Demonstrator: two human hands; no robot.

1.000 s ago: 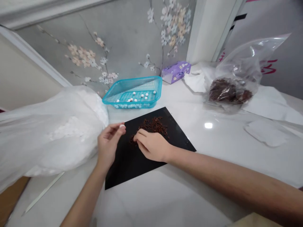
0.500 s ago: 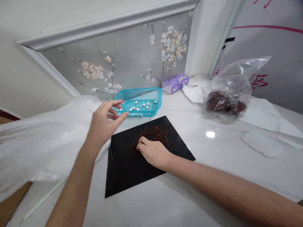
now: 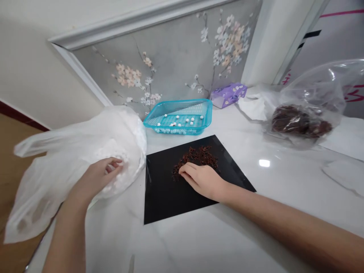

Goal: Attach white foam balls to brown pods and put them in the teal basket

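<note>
My left hand reaches into the mouth of a white plastic bag. Its fingers are curled, with a gap between thumb and fingertips, near a mass of small white pieces. Nothing shows in that hand. On a black sheet, my right hand has its fingertips pinched together at the near edge of a loose pile of reddish-brown shreds. Whatever the pinch holds is hidden. Behind the sheet sits a turquoise plastic basket with several small white balls scattered inside.
A purple tissue pack lies by the flowered wall panel. At the right, a clear bag contains a dark brown clump, with white paper beside it. The white tabletop ends at the left near the bag.
My left hand has moved from in front of the basket, left and down to the white bag's mouth. The right hand stays at the shreds. The camera view has shifted left.
</note>
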